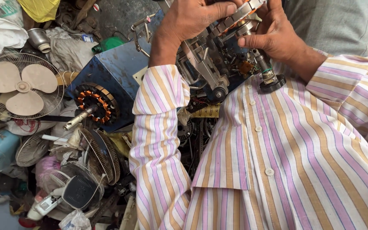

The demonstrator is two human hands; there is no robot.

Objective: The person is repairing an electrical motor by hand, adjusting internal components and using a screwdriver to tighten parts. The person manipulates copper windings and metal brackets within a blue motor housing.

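Two hands on one part: your left hand (192, 19) & right hand (273, 36) both clamp the copper-wound stator (239, 17), winding machine (209, 64) just below.

Place: I take this for a fan repair workshop.
Fans: a small table fan (20, 87) and loose wire fan guards (101, 155) lie in a heap.
Motor parts: I see a copper-wound motor (93, 103) against a blue metal box (116, 72).
Clutter: rags (67, 49) and scrap are piled around.
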